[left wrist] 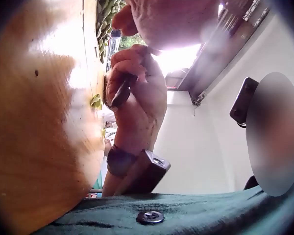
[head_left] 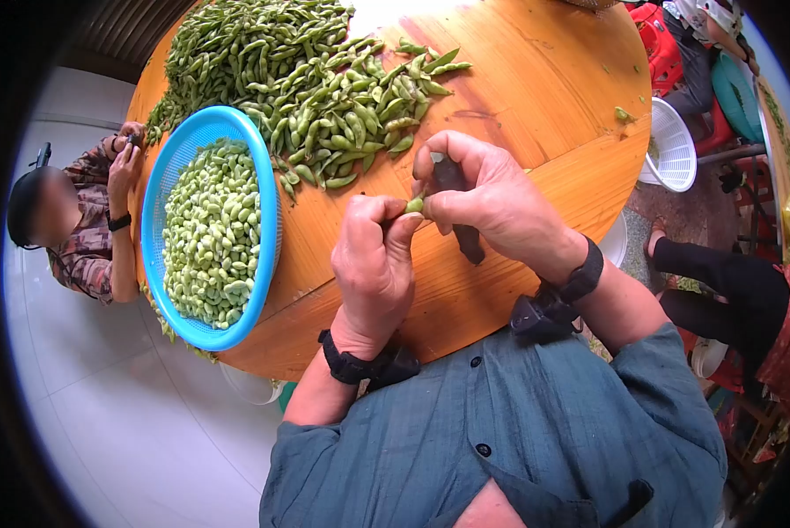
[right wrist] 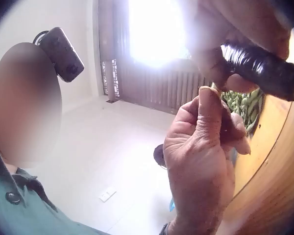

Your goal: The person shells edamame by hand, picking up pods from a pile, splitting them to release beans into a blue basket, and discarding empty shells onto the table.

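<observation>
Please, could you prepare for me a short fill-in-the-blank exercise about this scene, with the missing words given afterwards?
1. The basket of shelled beans is ____ in colour.
2. The dark tool is held in the person's ____ hand.
3. The heaped pods lie on a table made of ____.
4. The left hand pinches a small piece whose colour is ____.

Missing words: blue; right; wood; green.

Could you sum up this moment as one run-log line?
Left hand: pinching green pod | right hand: gripping dark tool | blue basket: holding shelled beans | table: unshelled pods piled
</observation>
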The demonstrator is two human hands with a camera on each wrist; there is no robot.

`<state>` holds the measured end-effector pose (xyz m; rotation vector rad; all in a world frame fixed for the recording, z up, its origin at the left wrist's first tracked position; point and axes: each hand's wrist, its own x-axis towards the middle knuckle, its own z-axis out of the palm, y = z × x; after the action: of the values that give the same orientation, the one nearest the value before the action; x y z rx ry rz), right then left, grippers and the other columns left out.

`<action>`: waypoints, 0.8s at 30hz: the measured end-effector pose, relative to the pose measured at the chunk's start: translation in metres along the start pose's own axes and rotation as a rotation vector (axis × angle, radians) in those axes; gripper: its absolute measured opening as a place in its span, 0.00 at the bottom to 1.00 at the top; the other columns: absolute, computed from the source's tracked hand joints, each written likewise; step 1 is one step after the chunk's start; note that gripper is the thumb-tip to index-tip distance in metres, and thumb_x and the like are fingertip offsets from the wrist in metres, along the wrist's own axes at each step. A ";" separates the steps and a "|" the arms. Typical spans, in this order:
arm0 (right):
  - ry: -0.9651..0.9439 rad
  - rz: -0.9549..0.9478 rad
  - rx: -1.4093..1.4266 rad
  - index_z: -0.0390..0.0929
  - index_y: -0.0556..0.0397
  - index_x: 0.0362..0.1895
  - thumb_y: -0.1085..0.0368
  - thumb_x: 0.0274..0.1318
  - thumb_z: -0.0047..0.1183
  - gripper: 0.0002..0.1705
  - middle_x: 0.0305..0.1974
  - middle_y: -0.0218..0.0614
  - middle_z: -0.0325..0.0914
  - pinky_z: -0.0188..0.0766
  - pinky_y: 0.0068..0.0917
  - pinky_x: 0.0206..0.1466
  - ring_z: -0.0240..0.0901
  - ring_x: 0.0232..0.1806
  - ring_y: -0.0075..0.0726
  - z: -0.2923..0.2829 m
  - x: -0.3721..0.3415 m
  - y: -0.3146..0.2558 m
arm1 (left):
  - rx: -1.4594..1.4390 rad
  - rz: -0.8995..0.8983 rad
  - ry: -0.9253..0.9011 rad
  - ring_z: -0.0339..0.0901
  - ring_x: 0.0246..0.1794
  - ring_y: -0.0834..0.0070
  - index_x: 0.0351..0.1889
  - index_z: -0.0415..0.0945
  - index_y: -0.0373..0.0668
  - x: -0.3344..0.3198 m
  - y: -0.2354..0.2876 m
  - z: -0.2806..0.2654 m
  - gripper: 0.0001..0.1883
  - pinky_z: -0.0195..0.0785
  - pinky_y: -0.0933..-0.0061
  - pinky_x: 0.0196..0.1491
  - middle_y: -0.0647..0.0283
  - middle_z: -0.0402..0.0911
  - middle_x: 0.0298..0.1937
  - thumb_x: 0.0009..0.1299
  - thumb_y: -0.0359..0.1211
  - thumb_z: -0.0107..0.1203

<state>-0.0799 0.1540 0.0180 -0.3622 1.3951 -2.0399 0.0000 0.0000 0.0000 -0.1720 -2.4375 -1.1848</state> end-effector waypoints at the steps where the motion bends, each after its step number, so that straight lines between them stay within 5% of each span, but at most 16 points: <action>1: 0.019 -0.004 0.014 0.72 0.54 0.40 0.75 0.53 0.54 0.09 0.30 0.26 0.71 0.70 0.17 0.30 0.69 0.28 0.16 0.002 0.000 -0.001 | 0.045 0.060 0.048 0.73 0.29 0.58 0.42 0.69 0.37 0.002 0.000 0.002 0.07 0.68 0.63 0.29 0.53 0.71 0.34 0.71 0.26 0.55; 6: 0.039 -0.005 0.034 0.72 0.55 0.41 0.75 0.53 0.54 0.10 0.29 0.25 0.71 0.69 0.16 0.30 0.69 0.28 0.15 0.010 -0.002 0.006 | 0.154 0.071 0.062 0.70 0.28 0.54 0.42 0.69 0.36 0.002 -0.004 0.002 0.06 0.66 0.62 0.28 0.52 0.70 0.33 0.70 0.23 0.54; 9: 0.056 0.005 0.038 0.72 0.56 0.42 0.75 0.53 0.53 0.11 0.28 0.25 0.70 0.69 0.16 0.30 0.68 0.28 0.15 0.010 -0.002 0.004 | 0.103 0.040 0.065 0.71 0.24 0.64 0.41 0.69 0.37 0.002 -0.003 0.000 0.04 0.64 0.66 0.25 0.57 0.70 0.29 0.74 0.27 0.52; 11: 0.007 -0.035 -0.071 0.73 0.57 0.42 0.74 0.53 0.53 0.10 0.28 0.25 0.71 0.69 0.17 0.30 0.68 0.28 0.15 0.005 0.000 0.006 | -0.413 -0.405 -0.042 0.68 0.20 0.79 0.40 0.69 0.39 0.002 0.004 -0.003 0.08 0.60 0.76 0.22 0.65 0.70 0.26 0.79 0.34 0.46; 14: -0.063 0.016 -0.136 0.74 0.57 0.40 0.73 0.53 0.53 0.09 0.29 0.25 0.72 0.69 0.16 0.30 0.69 0.28 0.15 -0.002 0.001 0.000 | -0.797 -0.594 -0.132 0.65 0.20 0.87 0.42 0.69 0.42 0.003 0.001 -0.005 0.15 0.58 0.85 0.21 0.70 0.71 0.28 0.82 0.43 0.38; 24: 0.047 0.004 -0.197 0.77 0.58 0.39 0.70 0.54 0.60 0.08 0.29 0.26 0.75 0.69 0.18 0.31 0.70 0.30 0.15 0.007 -0.006 0.005 | -0.706 -0.545 -0.128 0.65 0.21 0.88 0.41 0.71 0.42 0.002 -0.001 -0.006 0.16 0.58 0.86 0.20 0.70 0.72 0.28 0.81 0.44 0.40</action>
<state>-0.0699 0.1510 0.0172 -0.3969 1.6296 -1.9242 0.0001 -0.0054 0.0030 0.2408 -2.1131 -2.3053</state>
